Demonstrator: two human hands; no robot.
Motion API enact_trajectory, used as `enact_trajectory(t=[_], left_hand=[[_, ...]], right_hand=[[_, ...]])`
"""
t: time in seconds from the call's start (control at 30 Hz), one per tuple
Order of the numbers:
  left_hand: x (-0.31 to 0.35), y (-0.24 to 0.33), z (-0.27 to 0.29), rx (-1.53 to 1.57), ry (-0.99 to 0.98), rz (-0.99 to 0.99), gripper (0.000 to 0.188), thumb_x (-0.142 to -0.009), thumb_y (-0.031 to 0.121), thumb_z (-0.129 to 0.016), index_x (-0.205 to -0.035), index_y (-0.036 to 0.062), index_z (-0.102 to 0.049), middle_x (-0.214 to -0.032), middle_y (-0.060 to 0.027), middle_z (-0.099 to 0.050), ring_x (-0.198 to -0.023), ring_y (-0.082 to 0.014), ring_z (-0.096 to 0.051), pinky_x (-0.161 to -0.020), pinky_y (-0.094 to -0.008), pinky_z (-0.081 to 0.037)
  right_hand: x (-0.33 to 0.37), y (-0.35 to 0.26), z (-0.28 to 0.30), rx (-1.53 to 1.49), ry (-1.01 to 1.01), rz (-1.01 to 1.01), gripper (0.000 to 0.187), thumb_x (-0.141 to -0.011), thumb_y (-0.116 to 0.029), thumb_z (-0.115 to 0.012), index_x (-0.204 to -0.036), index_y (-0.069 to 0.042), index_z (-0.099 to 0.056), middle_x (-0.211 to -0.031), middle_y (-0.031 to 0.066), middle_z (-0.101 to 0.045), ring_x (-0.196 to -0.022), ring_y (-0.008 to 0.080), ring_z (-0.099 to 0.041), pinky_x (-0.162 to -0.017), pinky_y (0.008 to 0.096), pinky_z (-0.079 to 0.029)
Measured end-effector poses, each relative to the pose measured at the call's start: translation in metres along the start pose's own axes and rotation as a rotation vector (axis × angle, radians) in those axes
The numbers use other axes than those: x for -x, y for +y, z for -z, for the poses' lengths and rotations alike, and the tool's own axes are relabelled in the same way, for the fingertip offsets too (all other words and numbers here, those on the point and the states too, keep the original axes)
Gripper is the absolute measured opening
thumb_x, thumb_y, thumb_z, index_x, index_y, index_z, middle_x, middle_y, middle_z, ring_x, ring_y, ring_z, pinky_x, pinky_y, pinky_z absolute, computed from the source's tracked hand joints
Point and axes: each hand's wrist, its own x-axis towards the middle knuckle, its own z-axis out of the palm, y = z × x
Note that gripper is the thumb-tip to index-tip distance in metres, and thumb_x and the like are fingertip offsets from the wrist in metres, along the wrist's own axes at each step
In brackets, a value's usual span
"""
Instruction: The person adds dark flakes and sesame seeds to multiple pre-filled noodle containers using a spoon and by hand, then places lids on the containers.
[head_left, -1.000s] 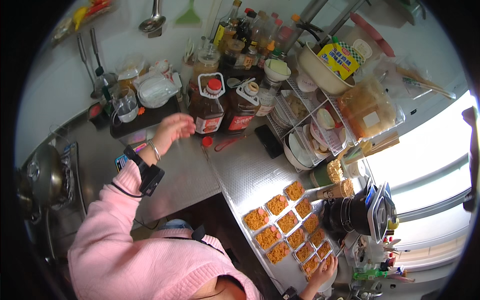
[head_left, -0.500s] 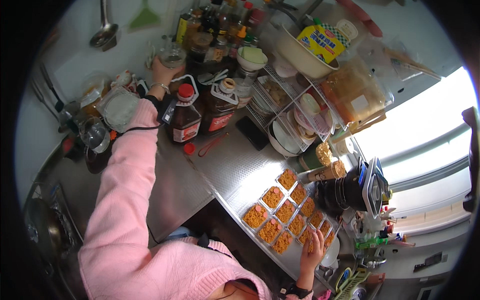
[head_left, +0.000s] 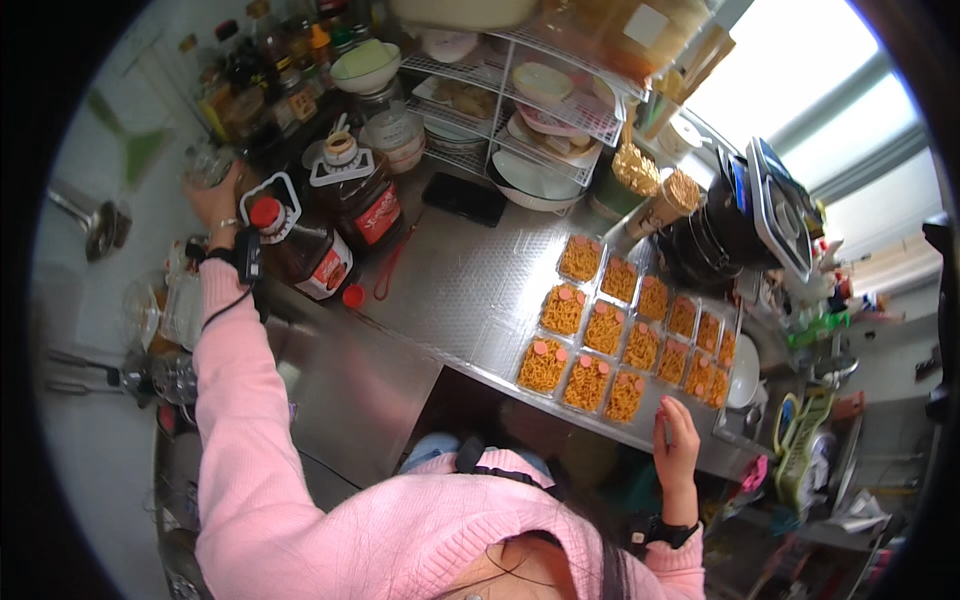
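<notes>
My left hand (head_left: pixel 213 200) reaches to the back left, its fingers around a clear glass jar (head_left: pixel 208 166) beside the sauce bottles. Part of the grip is hidden. Close to my left wrist stand two large dark plastic jugs, one with a red cap (head_left: pixel 266 214) and one with its mouth uncovered (head_left: pixel 342 150). My right hand (head_left: pixel 678 445) hovers at the counter's front edge, fingers loosely bent, thumb apart, nothing visible in it. Just beyond it, rows of clear square containers of orange-brown noodles (head_left: pixel 604 328) stand on the metal counter, pink round slices on top.
A black phone (head_left: pixel 464 199) and a loose red cap (head_left: pixel 353 296) lie on the counter (head_left: pixel 450 280). Behind them is a white wire rack (head_left: pixel 497 85) with bowls and plates. Black stacked pots (head_left: pixel 705 235) stand behind the containers. Ladles hang on the left wall.
The view has turned, shifting the scene. My right hand has drawn back from over the noodle containers to the counter's front edge. My left hand stays at the glass jar.
</notes>
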Motion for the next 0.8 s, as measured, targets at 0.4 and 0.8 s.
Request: enact_trajectory(t=[0.4, 0.8], left_hand=[[-0.005, 0.138, 0.100, 0.281, 0.130, -0.277, 0.073, -0.064, 0.015, -0.083, -0.122, -0.0035, -0.044, -0.116, -0.0117, -0.055, -0.104, -0.0199, -0.053, -0.089, -0.0320, -0.045], [0.216, 0.171, 0.026, 0.592, -0.717, 0.039, 0.083, -0.062, 0.014, -0.079, -0.132, 0.0042, -0.036, -0.122, -0.0115, -0.049, -0.113, -0.0221, -0.049, -0.097, -0.0335, -0.041]], right_hand=[[-0.034, -0.016, -0.023, -0.032, -0.067, 0.152, 0.024, -0.078, 0.005, -0.060, -0.102, -0.001, -0.060, -0.094, 0.0171, -0.064, -0.084, 0.0329, -0.063, -0.072, 0.0362, -0.051], [-0.047, -0.028, -0.062, -0.150, -0.196, 0.231, 0.019, -0.077, 0.003, -0.061, -0.095, -0.002, -0.063, -0.086, 0.0136, -0.064, -0.075, 0.0286, -0.063, -0.065, 0.0342, -0.050]])
